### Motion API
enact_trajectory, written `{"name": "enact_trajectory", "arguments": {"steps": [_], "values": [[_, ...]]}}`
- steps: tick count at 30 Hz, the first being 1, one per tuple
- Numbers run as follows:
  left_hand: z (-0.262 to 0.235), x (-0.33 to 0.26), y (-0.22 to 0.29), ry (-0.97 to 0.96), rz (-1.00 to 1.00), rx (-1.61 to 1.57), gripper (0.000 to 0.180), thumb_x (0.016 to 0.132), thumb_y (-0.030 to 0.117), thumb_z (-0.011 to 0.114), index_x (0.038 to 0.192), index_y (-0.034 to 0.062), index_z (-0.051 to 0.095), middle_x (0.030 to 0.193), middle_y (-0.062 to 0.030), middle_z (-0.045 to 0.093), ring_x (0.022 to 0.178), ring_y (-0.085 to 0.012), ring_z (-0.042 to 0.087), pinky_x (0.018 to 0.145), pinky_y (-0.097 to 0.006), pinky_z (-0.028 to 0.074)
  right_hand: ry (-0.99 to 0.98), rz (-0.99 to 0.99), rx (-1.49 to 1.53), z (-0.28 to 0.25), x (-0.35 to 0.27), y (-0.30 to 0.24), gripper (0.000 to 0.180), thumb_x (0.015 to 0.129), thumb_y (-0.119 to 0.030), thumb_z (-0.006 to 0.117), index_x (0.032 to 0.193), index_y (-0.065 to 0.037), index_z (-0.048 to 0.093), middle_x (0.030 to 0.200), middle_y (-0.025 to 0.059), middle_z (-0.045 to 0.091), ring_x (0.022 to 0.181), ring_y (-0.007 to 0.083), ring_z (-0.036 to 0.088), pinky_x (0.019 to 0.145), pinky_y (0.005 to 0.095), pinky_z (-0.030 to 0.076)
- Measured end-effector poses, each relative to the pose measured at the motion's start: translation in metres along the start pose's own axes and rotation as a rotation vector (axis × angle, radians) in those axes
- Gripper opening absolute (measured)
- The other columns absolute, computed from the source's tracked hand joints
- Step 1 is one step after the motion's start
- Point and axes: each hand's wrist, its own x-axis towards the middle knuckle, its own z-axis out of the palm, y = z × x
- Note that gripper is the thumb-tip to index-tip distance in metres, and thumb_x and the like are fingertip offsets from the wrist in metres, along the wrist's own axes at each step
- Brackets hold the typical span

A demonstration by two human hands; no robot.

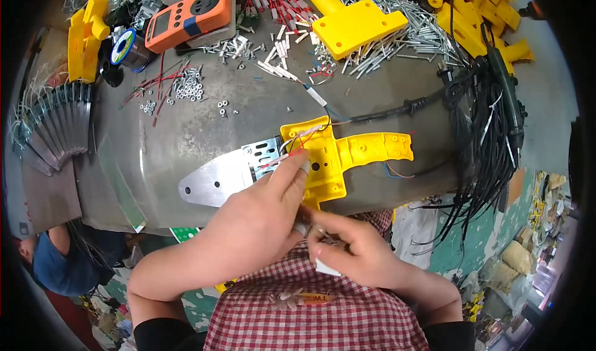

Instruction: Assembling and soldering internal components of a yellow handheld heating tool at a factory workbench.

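Observation:
A yellow plastic housing half (pixel 372 150) with a handle lies open side up on the bench, wires inside it. A slotted metal bracket (pixel 261 155) with a flat grey pointed plate (pixel 214 178) joins its left side. My left hand (pixel 264 205) is closed on the housing's near left part, fingers together over its edge by the red and white wires (pixel 301 141); its thumb is partly hidden. Just below the bench edge, my right hand (pixel 357 252) is closed, fingertips near the left thumb. A small white piece (pixel 327 268) pokes out under its fingers; other small bits there are unclear.
Loose nuts (pixel 189 85), long screws (pixel 388 44) and another yellow housing (pixel 357 25) lie at the back. An orange meter (pixel 189 19) and solder spool (pixel 127 48) stand back left. Black cables (pixel 475 140) hang at right beside a soldering iron (pixel 506 96). A person (pixel 74 261) is at lower left.

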Motion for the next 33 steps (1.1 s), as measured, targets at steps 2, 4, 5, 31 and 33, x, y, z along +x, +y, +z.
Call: {"name": "enact_trajectory", "arguments": {"steps": [2,4,5,31,33], "values": [[-0.004,-0.003,-0.01,-0.046,0.117,-0.012,0.074,0.061,0.015,0.074,0.124,-0.0083,0.044,0.13,-0.0211,0.043,0.105,-0.0341,0.057,0.081,-0.038,0.053,0.099,-0.155,-0.362,0.008,0.003,0.001,0.048,0.083,-0.012,0.063,0.125,0.004,0.047,0.086,0.0169,0.061,0.071,0.026,0.063,0.064,0.0322,0.051],[-0.001,-0.007,-0.019,-0.049,0.203,-0.004,0.07,0.061,0.014,0.073,0.122,-0.0071,0.045,0.127,-0.0202,0.046,0.104,-0.0338,0.057,0.079,-0.038,0.053,0.156,-0.204,-0.529,0.011,0.007,0.007,0.049,0.083,-0.013,0.063,0.125,0.004,0.045,0.086,0.0179,0.061,0.073,0.0294,0.063,0.065,0.0345,0.051],[0.0,-0.008,-0.021,-0.051,0.287,0.0,0.067,0.062,0.013,0.072,0.121,-0.0058,0.046,0.124,-0.0192,0.048,0.103,-0.0335,0.057,0.078,-0.037,0.053,0.211,-0.25,-0.699,0.013,0.008,0.008,0.05,0.083,-0.015,0.064,0.125,0.003,0.044,0.085,0.0189,0.061,0.074,0.0327,0.063,0.066,0.0367,0.052],[0.0,-0.012,-0.008,-0.227,0.275,0.201,0.039,0.065,0.016,0.066,0.102,0.0048,0.062,0.114,-0.012,0.048,0.093,-0.0248,0.052,0.072,-0.033,0.052,0.497,-0.454,-0.463,-0.021,0.003,0.017,0.051,0.068,-0.01,0.08,0.113,-0.002,0.056,0.12,0.0144,0.052,0.1,0.0262,0.06,0.083,0.0324,0.051],[0.002,-0.014,-0.008,-0.158,0.289,0.179,0.038,0.064,0.016,0.066,0.101,0.0046,0.062,0.113,-0.0116,0.048,0.093,-0.0243,0.051,0.072,-0.032,0.052,0.445,-0.445,-0.528,-0.024,-0.007,0.026,0.054,0.068,-0.01,0.081,0.115,-0.002,0.056,0.126,0.0151,0.048,0.105,0.0274,0.057,0.085,0.0327,0.051]]}}
